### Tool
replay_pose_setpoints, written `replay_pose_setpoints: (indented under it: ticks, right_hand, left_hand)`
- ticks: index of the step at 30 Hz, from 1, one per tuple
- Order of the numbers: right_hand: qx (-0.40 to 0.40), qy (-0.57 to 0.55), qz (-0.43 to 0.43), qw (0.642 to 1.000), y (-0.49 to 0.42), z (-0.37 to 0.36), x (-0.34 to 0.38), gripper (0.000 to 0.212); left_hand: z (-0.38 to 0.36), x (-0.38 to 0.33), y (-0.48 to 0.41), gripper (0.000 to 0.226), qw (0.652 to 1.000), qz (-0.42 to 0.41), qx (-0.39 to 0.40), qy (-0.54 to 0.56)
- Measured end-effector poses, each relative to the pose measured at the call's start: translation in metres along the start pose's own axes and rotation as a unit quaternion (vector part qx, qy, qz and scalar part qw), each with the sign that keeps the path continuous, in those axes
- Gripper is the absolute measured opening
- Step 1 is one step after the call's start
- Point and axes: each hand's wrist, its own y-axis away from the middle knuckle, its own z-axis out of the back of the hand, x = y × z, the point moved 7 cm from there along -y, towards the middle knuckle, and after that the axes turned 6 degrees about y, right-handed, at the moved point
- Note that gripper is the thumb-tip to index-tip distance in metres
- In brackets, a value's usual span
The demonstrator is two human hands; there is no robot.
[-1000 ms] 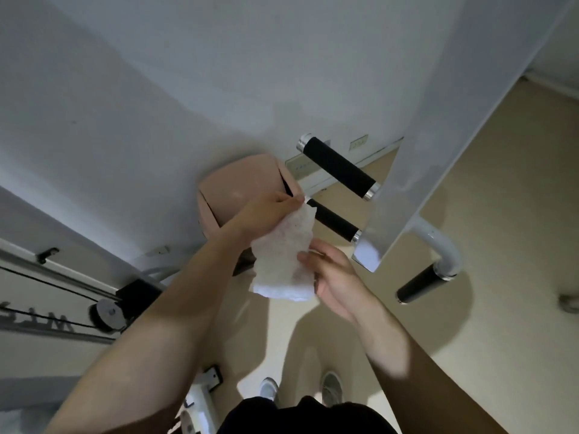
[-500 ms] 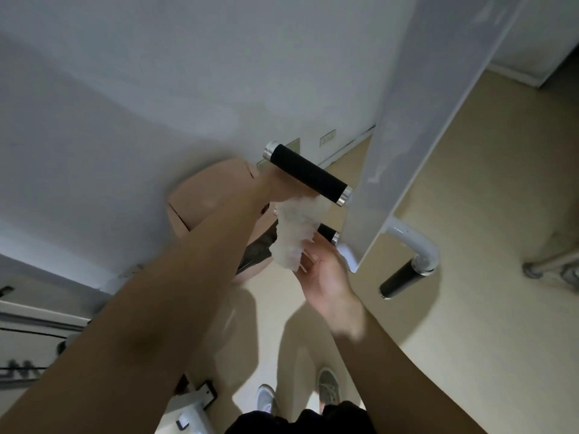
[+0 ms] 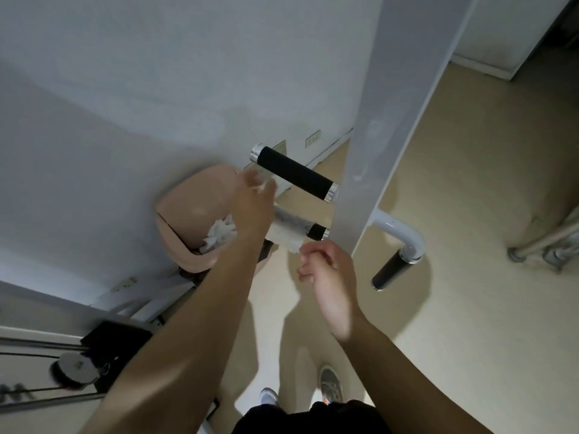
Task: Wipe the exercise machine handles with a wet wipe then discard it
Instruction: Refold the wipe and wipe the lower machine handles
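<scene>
Though three handles [image 3: 294, 175] show, one wipe [image 3: 289, 230] drapes middle.

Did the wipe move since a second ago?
Yes. The wet wipe went toward the lower handle and now drapes over it; a second ago it hung in the air, short of that handle.

Dim room below us.
We see a plain white wall [image 3: 125, 73] with a low socket [image 3: 312, 138], a beige floor [image 3: 470, 214] and white skirting [image 3: 479, 68] beyond.
</scene>
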Motion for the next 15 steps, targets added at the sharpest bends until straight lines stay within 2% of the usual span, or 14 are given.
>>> replay_pose_setpoints:
  ticks: [1,2,4,5,8,10,12,15]
  right_hand:
    - [-0.008,0.022,0.040,0.999,0.005,0.006,0.011,0.021]
    - [-0.019,0.033,0.085,0.996,0.011,0.013,0.023,0.020]
    - [-0.053,0.060,0.175,0.981,0.022,0.025,0.045,0.019]
    - [-0.074,0.080,0.206,0.972,0.027,0.032,0.053,0.018]
    - [-0.147,0.150,0.275,0.938,0.040,0.048,0.069,0.016]
    - [-0.188,0.207,0.313,0.908,0.043,0.059,0.076,0.018]
    - [-0.225,0.264,0.324,0.880,0.039,0.066,0.080,0.036]
    - [-0.256,0.310,0.319,0.858,0.030,0.071,0.091,0.055]
  left_hand:
    - [0.005,0.009,0.001,0.063,0.997,0.018,-0.032,0.066]
    - [-0.001,0.033,0.006,0.075,0.982,0.102,-0.008,0.160]
    - [-0.020,0.081,0.027,0.094,0.920,0.269,0.046,0.282]
    - [-0.030,0.092,0.036,0.096,0.896,0.301,0.062,0.321]
    - [-0.051,0.083,0.054,0.100,0.845,0.282,0.127,0.437]
    - [-0.060,0.086,0.052,0.101,0.817,0.273,0.131,0.491]
    - [-0.062,0.091,0.049,0.085,0.822,0.277,0.125,0.482]
    - [-0.067,0.088,0.050,0.063,0.820,0.274,0.126,0.486]
